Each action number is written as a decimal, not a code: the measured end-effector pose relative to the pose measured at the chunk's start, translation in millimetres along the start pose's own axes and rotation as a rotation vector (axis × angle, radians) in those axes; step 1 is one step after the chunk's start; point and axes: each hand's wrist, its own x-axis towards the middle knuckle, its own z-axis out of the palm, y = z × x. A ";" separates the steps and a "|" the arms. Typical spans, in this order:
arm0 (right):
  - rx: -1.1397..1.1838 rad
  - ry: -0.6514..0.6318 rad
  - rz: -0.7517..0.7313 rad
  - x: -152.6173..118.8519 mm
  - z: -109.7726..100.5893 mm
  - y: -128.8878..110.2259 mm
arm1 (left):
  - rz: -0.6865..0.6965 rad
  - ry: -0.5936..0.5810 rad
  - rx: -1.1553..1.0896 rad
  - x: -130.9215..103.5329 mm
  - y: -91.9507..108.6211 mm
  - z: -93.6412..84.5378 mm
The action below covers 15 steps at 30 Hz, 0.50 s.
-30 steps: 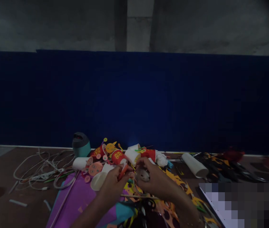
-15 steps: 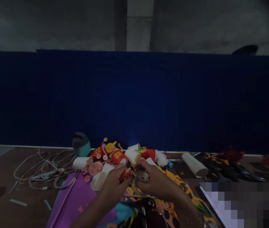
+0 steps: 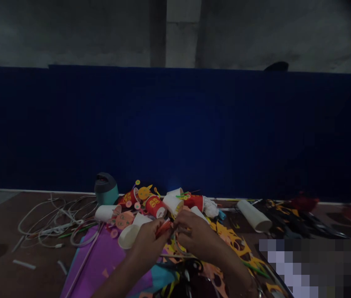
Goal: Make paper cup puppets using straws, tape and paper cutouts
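My left hand (image 3: 147, 240) is closed around a small red-orange piece (image 3: 163, 227), whose exact kind I cannot make out. Close beside it, my right hand (image 3: 195, 232) has its fingers bent and pinched near the end of that piece. A pale curved rim (image 3: 179, 248) shows beneath the right fingers; it looks like part of a roll of clear tape, mostly covered by the hand. To the left of my left hand lies an open white paper cup (image 3: 128, 237). Purple paper (image 3: 97, 265) spreads under my left forearm.
Red paper cups (image 3: 156, 206), white cups (image 3: 173, 204) and an orange paper face (image 3: 124, 220) crowd the back. White cables (image 3: 43, 221) tangle left of a teal-and-grey device (image 3: 106, 190). A white tube (image 3: 254, 216) and yellow-orange paper cut-outs (image 3: 233, 240) lie right. Behind stands a blue partition (image 3: 175, 132).
My right hand has turned and its fingers have closed in toward the red-orange piece, covering the round clear thing that showed in it. A dark shape behind the partition has moved left.
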 end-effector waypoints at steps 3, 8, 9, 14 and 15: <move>0.012 0.006 0.022 0.0 -2.3 0.2 | -0.025 0.044 -0.032 0.1 1.3 -2.4; 0.085 -0.049 0.054 -1.5 -4.3 5.2 | -0.058 0.059 -0.066 1.2 8.3 -5.9; 0.127 -0.056 0.055 -1.7 -4.6 5.8 | -0.066 0.056 -0.077 1.2 10.2 -6.3; 0.311 -0.067 0.036 0.2 -3.1 9.1 | -0.115 0.066 -0.127 0.5 18.1 -8.1; 0.322 -0.067 0.028 1.1 -2.1 10.1 | -0.120 0.069 -0.142 0.5 18.7 -8.1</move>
